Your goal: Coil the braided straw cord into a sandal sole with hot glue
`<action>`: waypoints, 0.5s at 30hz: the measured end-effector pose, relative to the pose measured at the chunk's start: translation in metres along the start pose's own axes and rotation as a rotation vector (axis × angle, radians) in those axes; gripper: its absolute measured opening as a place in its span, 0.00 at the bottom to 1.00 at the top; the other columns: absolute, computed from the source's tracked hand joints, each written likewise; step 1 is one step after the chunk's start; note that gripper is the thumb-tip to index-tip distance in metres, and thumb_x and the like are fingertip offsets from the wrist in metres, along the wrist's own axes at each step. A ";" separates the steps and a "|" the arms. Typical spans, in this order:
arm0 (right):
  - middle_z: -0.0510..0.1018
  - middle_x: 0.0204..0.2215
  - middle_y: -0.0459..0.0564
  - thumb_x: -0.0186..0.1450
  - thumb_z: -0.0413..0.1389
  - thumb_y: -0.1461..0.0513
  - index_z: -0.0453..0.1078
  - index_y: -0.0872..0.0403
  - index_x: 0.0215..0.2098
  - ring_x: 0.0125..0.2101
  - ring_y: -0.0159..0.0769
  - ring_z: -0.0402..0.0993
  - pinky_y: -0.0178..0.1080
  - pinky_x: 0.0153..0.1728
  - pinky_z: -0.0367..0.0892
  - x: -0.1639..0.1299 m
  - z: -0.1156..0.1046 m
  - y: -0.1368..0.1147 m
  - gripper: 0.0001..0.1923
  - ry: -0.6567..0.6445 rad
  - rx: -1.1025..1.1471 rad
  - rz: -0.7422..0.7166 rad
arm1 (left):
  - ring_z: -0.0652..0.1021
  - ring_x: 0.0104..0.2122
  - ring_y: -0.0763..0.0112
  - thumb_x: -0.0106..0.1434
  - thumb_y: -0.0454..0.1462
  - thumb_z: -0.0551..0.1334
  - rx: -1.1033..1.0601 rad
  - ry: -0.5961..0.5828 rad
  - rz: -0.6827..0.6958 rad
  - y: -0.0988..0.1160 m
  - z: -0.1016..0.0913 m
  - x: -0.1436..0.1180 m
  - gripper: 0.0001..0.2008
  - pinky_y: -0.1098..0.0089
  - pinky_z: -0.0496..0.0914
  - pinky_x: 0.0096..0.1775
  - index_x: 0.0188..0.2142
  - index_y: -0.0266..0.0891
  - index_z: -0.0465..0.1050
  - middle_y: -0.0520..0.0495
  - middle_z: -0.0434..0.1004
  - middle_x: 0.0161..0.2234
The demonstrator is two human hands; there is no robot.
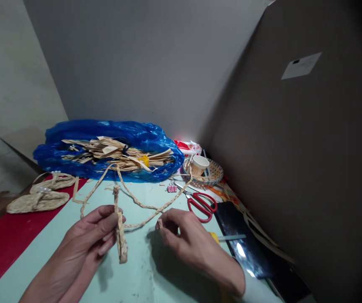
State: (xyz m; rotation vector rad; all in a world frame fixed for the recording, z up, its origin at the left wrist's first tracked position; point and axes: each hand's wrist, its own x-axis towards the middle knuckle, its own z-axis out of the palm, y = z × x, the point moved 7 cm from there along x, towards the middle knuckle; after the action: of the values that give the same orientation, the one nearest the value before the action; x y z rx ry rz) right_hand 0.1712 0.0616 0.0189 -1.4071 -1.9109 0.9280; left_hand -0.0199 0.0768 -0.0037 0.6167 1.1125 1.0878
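Observation:
Between the thumb and fingers of my left hand (89,237) is a coiled strip of braided straw (121,242), held upright above the table, with a narrow wrapped end sticking up. From it a long straw braid (141,205) loops over the tabletop towards the back and crosses itself. My right hand (187,235) hovers to the right, close to this braid. Its thumb and index finger curl together in a pinch; whatever lies between the tips is too small to make out.
A blue plastic bag (105,126) with bundled dry straw lies at the back. Woven straw sandals (38,202) rest on the left. Red-handled scissors (201,206), a pink binder clip (171,188), a woven basket (217,173) with a paper cup (200,164), and a dark glossy tablet-like object (244,240) are right.

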 end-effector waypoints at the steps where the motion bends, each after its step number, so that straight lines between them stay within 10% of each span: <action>1: 0.74 0.28 0.48 0.69 0.55 0.60 0.69 0.54 0.33 0.30 0.37 0.68 0.38 0.31 0.61 0.001 -0.003 0.002 0.07 -0.017 0.109 0.008 | 0.68 0.19 0.78 0.51 0.33 0.76 -0.017 0.005 0.002 -0.001 -0.001 0.002 0.11 0.78 0.67 0.19 0.33 0.44 0.78 0.56 0.71 0.25; 15: 0.77 0.31 0.44 0.68 0.62 0.59 0.73 0.53 0.38 0.30 0.28 0.71 0.33 0.36 0.69 0.007 -0.051 -0.056 0.06 0.200 0.943 -0.167 | 0.76 0.26 0.74 0.51 0.34 0.78 -0.028 -0.006 0.005 -0.016 -0.004 0.008 0.13 0.78 0.77 0.29 0.34 0.45 0.79 0.55 0.77 0.27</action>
State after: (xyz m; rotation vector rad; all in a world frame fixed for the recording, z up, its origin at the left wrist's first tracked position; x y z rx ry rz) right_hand 0.1785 0.0668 0.0941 -0.7196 -1.1382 1.2970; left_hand -0.0177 0.0780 -0.0217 0.6006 1.0898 1.1034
